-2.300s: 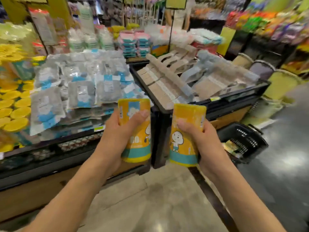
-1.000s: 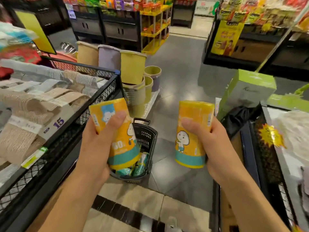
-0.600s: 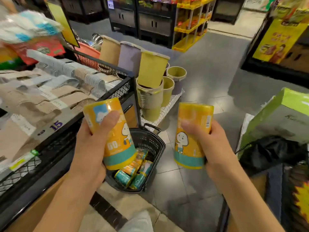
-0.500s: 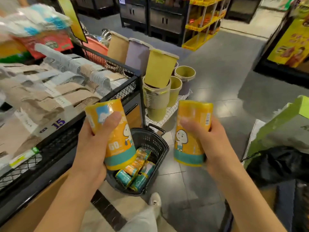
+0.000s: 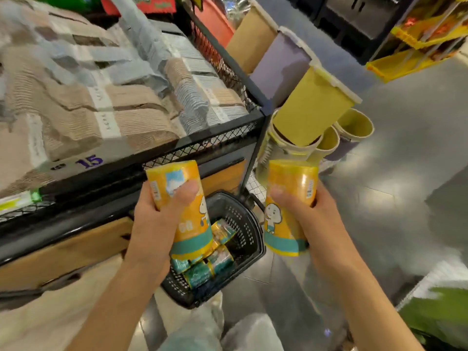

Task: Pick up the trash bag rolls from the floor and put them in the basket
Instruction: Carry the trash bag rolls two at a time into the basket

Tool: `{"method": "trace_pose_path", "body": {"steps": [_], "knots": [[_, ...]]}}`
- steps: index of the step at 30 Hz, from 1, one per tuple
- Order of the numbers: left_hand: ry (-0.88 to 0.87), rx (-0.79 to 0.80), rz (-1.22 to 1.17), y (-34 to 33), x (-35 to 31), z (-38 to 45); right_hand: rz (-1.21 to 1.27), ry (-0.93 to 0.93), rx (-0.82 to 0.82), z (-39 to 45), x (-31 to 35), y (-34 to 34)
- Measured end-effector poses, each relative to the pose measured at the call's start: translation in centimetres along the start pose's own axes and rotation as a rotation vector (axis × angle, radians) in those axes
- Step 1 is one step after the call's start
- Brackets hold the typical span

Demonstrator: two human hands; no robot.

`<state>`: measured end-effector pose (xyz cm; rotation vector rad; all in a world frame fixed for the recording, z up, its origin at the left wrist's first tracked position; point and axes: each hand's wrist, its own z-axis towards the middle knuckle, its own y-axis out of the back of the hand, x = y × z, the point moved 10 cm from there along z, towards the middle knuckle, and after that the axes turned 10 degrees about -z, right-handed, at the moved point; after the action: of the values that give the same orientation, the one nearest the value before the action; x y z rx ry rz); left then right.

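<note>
I hold two yellow trash bag rolls with a teal band and a cartoon figure. My left hand point(image 5: 154, 224) grips one roll point(image 5: 187, 224) upright, directly above the black plastic basket point(image 5: 243, 224) on the floor. My right hand point(image 5: 311, 219) grips the other roll point(image 5: 286, 224) just right of the basket's rim. Several smaller teal and yellow rolls point(image 5: 207, 264) lie inside the basket. My legs show at the bottom edge.
A black wire display bin point(image 5: 207, 145) full of folded cloths stands at the left, its corner right behind the basket. Stacked yellow, purple and tan waste bins point(image 5: 309, 107) lean behind the basket. Grey tiled floor point(image 5: 395, 173) spreads to the right; a green box point(image 5: 440, 315) sits at lower right.
I have stepped closer to the basket and look more steeply down on it. Both hands still hold their rolls, now above and beside the basket.
</note>
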<state>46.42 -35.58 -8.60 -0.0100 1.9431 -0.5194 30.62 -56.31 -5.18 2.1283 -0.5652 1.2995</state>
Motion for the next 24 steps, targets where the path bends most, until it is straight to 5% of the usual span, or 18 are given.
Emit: {"method": "trace_pose_path", "body": {"steps": [12, 24], "knots": [[0.052, -0.478, 0.031, 4.1, 10.9, 6.1, -0.243, -0.068, 0.396, 18.0, -7.2, -6.4], [0.185, -0.631, 0.167, 8.7, 30.5, 15.2, -0.372, -0.205, 0.492, 28.9, -23.9, -11.1]]}}
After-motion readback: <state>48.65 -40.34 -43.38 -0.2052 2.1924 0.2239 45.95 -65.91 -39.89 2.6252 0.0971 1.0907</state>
